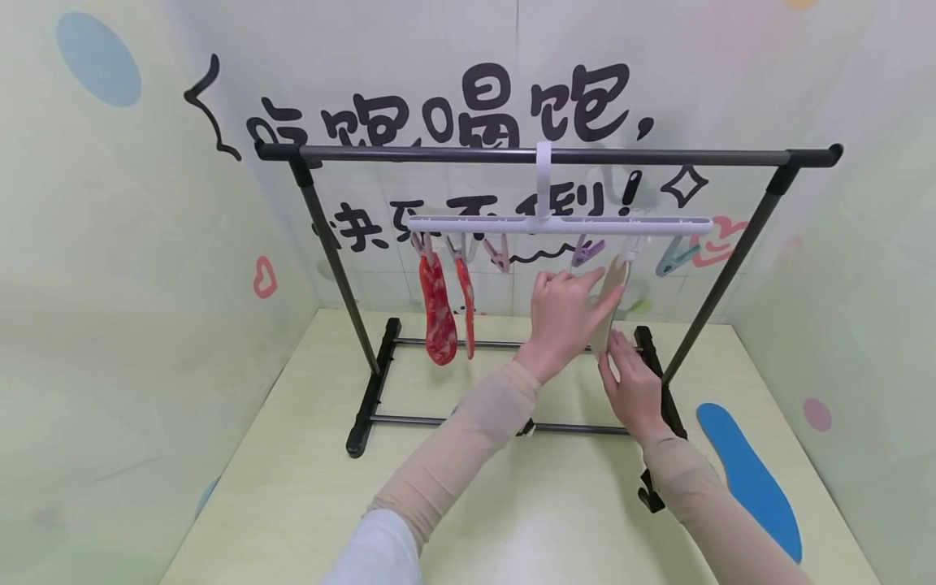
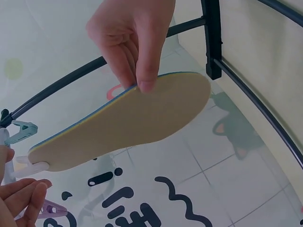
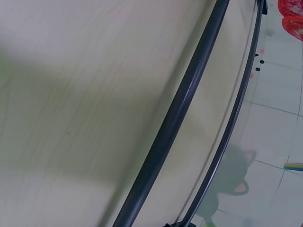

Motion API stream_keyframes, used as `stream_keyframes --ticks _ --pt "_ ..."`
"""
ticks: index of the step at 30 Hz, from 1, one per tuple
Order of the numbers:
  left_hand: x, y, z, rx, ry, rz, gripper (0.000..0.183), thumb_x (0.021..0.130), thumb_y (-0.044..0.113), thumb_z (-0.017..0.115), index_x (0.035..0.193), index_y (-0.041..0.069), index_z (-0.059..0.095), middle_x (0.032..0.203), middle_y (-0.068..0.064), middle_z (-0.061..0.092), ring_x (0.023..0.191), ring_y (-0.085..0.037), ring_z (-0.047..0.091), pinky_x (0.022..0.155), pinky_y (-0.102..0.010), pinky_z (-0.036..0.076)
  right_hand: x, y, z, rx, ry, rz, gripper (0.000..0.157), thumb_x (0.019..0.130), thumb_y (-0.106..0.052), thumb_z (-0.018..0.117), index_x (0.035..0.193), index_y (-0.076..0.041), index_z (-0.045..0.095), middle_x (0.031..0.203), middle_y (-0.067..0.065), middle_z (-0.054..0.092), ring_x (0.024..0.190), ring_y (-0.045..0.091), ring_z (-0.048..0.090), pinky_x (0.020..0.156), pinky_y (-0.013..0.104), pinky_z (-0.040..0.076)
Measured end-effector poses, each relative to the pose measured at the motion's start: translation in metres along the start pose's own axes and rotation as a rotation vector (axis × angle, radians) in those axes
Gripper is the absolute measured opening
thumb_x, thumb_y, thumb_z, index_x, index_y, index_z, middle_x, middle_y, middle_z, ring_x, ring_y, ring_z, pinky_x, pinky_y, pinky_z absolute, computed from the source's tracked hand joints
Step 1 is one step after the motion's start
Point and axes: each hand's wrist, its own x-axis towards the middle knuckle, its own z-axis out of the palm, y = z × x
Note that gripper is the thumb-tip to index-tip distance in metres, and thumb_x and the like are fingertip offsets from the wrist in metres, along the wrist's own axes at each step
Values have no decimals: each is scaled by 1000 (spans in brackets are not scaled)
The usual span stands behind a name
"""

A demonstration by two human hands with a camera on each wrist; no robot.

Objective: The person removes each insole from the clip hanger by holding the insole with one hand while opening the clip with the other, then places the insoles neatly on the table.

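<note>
A beige insole (image 1: pixel 615 294) with a blue edge hangs from a pale clip (image 2: pixel 37 169) on the right half of the white hanger (image 1: pixel 475 224). My right hand (image 1: pixel 634 390) pinches its lower, wider end between thumb and fingers; in the left wrist view that hand (image 2: pixel 135 42) appears at the top. Near the clip, my left hand (image 1: pixel 561 321) has its fingers spread beside the insole's upper part, and no grip shows. Only a sliver of the insole (image 3: pixel 293 166) enters the right wrist view, where neither hand appears.
Two red patterned insoles (image 1: pixel 439 313) hang from clips on the hanger's left. Pink, purple (image 1: pixel 587 252) and teal (image 1: pixel 677 256) clips hang beside them. A black rack (image 1: pixel 409 154) carries the hanger. A blue insole (image 1: pixel 753 479) lies on the table at right.
</note>
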Motion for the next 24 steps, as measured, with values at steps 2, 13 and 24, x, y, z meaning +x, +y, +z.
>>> stream_keyframes --ticks 2,13,24 --pt "5 2 -2 8 -6 4 40 93 50 62 116 20 74 94 4 78 83 -9 69 80 -29 43 -3 -2 -2 2 10 -1 43 78 3 74 120 8 66 117 26 68 101 42 69 70 52 56" --pt "21 14 -1 51 -94 44 35 95 54 57 94 22 71 63 10 66 58 -6 60 78 -29 47 -17 -5 -9 -10 59 -48 35 89 -3 66 121 9 65 117 28 67 96 45 69 69 53 55" --pt "31 20 4 55 -66 43 39 96 54 56 76 22 64 50 11 52 49 -7 47 63 -25 42 -21 -2 -17 2 83 -66 45 81 5 69 125 7 64 120 26 67 100 43 69 70 53 55"
